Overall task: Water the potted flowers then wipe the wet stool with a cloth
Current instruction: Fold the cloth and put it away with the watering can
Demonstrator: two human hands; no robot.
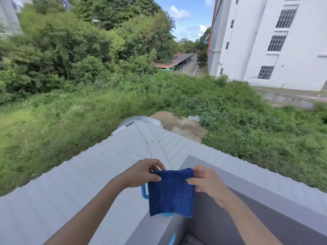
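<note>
A dark blue cloth (170,191) hangs flat in front of me, held by its two top corners. My left hand (143,173) pinches the top left corner and my right hand (203,179) pinches the top right corner. Behind the cloth a light blue plastic vessel with a handle (144,191) stands on the grey parapet ledge (159,228); most of it is hidden by the cloth. No potted flowers and no stool are in view.
The grey parapet wall (265,197) runs off to the right. Beyond and below it lies a white corrugated roof (88,174), then overgrown grass and trees. A tall white building (283,41) stands at the right.
</note>
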